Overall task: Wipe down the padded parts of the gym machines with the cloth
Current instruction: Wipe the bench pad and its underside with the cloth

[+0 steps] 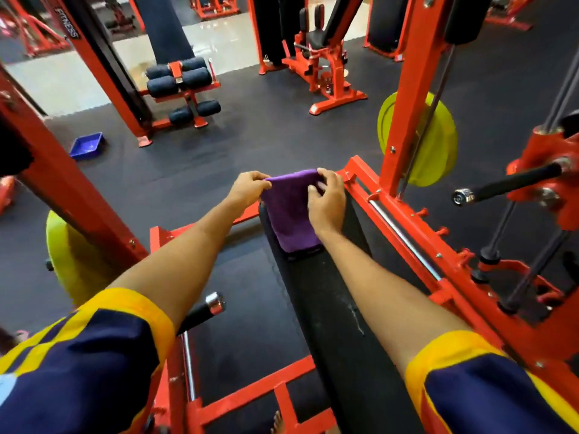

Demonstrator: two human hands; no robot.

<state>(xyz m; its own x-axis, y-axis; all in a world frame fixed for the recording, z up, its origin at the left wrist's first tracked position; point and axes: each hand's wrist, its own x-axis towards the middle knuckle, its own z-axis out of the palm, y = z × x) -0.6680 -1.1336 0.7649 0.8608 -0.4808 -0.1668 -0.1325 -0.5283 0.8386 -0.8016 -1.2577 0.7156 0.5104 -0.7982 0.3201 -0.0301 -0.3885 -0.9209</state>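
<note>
**Counted**
- Purple cloth (291,214): one, folded.
- Black bench pad (338,324): one, long and narrow, running away from the viewer inside a red machine frame (404,98).
- Hands: two, a left hand (247,189) and a right hand (327,203), both arms bare below navy sleeves with yellow bands.
- Yellow weight plates: two, one on the right upright (438,145) and one low at the left (67,261).
- Chrome-capped black handles: two, one at the right (501,183) and one near the left elbow (206,310).
- Dark foam rollers (163,86): six, on a red machine across the floor.
- Blue tray (87,145): one, on the dark floor mat.

**Writing**
- The word "FITNESS" (66,23) runs down a black panel on the slanted upright at top left. No other text is legible.

**Cloth and fingers**
- The cloth lies at the far end of the bench pad, with its near edge resting on the pad surface and its far edge lifted.
- The left fingers (255,177) are curled and pinch the far-left corner.
- The right hand grips the far-right edge, with its thumb (313,191) laid over the cloth's top face and the fingers curled behind.
- The cloth spans the gap between the two hands.
</note>
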